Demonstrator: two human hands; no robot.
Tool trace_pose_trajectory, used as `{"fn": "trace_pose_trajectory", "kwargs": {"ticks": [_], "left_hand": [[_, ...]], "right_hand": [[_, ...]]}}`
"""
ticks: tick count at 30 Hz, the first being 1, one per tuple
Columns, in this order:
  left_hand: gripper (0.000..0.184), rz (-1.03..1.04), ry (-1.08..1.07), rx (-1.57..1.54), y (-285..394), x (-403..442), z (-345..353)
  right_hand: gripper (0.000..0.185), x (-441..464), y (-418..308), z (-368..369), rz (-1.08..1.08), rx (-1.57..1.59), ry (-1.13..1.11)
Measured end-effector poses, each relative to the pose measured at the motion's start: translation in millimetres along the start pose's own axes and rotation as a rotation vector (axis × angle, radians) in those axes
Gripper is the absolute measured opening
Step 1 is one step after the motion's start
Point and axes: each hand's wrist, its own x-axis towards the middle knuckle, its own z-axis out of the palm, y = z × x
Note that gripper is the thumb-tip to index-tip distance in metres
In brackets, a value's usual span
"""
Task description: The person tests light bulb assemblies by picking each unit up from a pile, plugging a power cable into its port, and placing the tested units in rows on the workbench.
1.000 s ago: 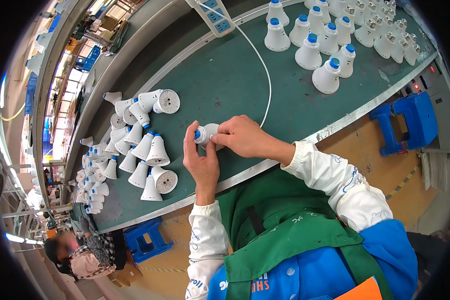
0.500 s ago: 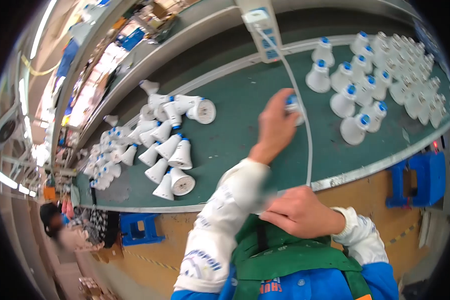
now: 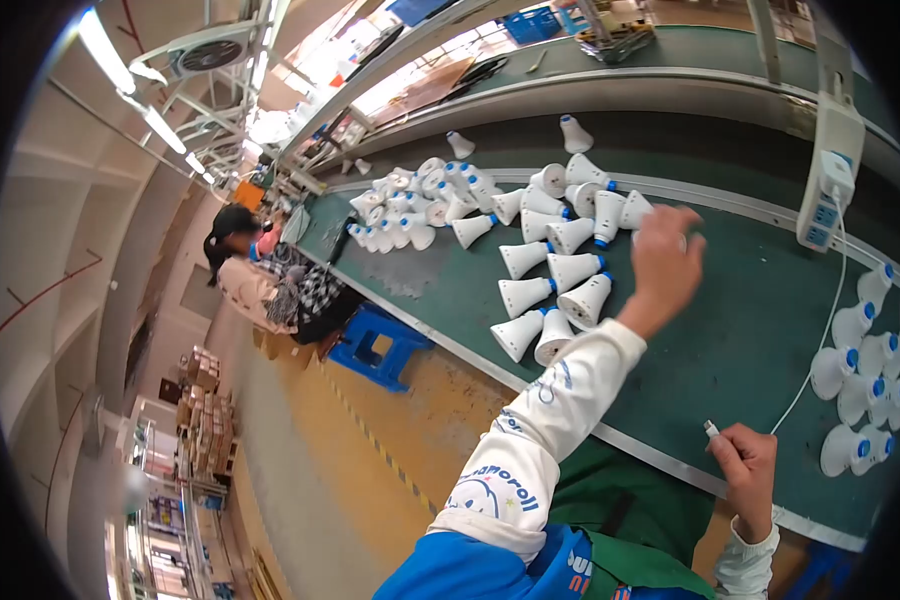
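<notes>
My left hand (image 3: 665, 265) reaches over the near right side of a pile of white light bulbs (image 3: 575, 272). Its fingers are curved and blurred, with a bit of white showing between them. Beside them lies a white bulb (image 3: 633, 210), partly covered by the hand; whether I grip it I cannot tell. My right hand (image 3: 750, 460), low over the bench's front edge, is closed on a white cable, whose pale connector end (image 3: 710, 428) sticks out past the thumb. The white cable (image 3: 815, 350) runs up to a plug (image 3: 836, 175) in the power strip.
More bulbs with blue caps (image 3: 833, 373) stand at the right. The green bench (image 3: 690, 350) has a metal front edge (image 3: 660, 465). A power strip (image 3: 820, 215) hangs on a post. At the left a person (image 3: 260, 275) sits near a blue stool (image 3: 375, 345).
The view has swung left. My left hand has moved from a blue-capped bulb near the cable to the left pile. My right hand still holds the cable end, now over the bench edge.
</notes>
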Motion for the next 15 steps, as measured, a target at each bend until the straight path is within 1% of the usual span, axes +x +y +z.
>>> {"fn": "trace_pose_trajectory", "kwargs": {"ticks": [1,2,3,5,6,8,9,11,13,15], "left_hand": [[0.026,-0.164,0.09,0.051,-23,9,-5],[0.03,-0.382,0.073,0.132,-47,14,-6],[0.036,-0.581,-0.024,0.175,-60,18,-10],[0.048,-0.635,-0.3,0.25,-73,5,-10],[0.048,-0.635,-0.297,0.251,-72,3,-9],[0.058,-0.752,-0.471,0.2,-68,0,-3],[0.058,-0.751,-0.476,0.192,-64,1,-6],[0.065,-0.711,-0.622,0.143,-57,4,-13],[0.065,-0.696,-0.644,0.093,-48,5,-14],[0.062,-0.609,-0.755,0.026,-38,-1,-7]], "right_hand": [[0.017,7,6,2,0.028,0.018,-0.011],[0.019,10,15,5,0.073,0.075,-0.008],[0.019,11,18,8,0.069,0.074,-0.021],[0.02,14,21,11,0.093,0.089,0.011],[0.02,14,22,12,0.09,0.089,0.009],[0.021,14,25,11,0.128,0.084,0.002],[0.021,13,26,11,0.133,0.079,0.008],[0.023,14,27,12,0.136,0.075,0.018],[0.023,14,28,11,0.123,0.06,0.024],[0.023,15,31,12,0.105,0.049,0.025]]}}
